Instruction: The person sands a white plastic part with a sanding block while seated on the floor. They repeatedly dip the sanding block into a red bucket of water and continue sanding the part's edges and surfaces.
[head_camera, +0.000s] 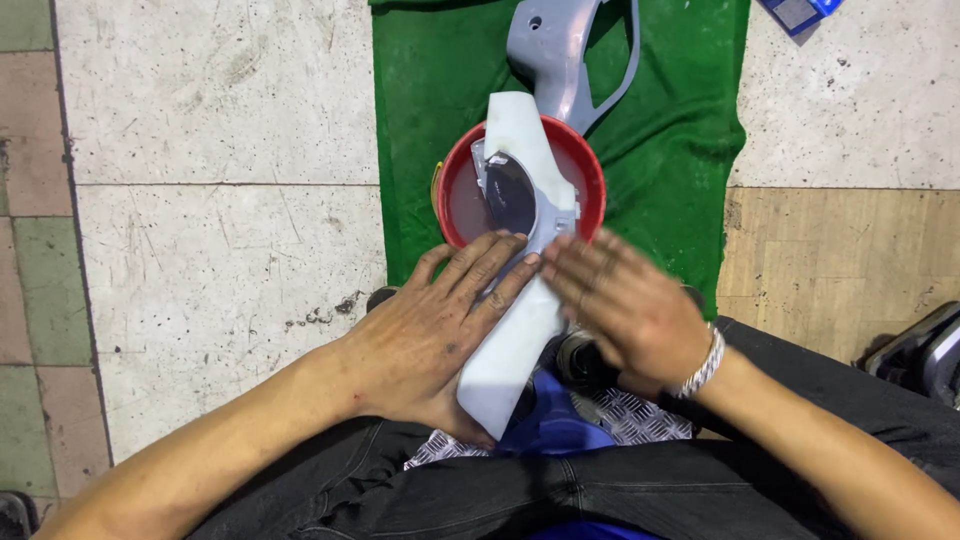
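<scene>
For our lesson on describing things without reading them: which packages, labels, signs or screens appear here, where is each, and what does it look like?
Blue package: top right corner on the pale floor tile, cut off by the frame, flat and angular, blue with a grey panel.
Yellow label: on the left outer rim of the red bucket, a small patch, too small to describe.
No signs or screens.

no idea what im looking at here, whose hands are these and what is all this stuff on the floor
This is one picture from a camera worn on a person's head, looking down at their own lap and bare hands. The left hand lies flat along a long white moulded plastic panel and seems to steady it. The right hand, with a silver bracelet at the wrist, rests open on the panel from the other side. The panel lies across a round red plastic bucket holding water. Behind it, a grey plastic frame-shaped part lies on a green cloth, spread over a tiled floor.
</scene>
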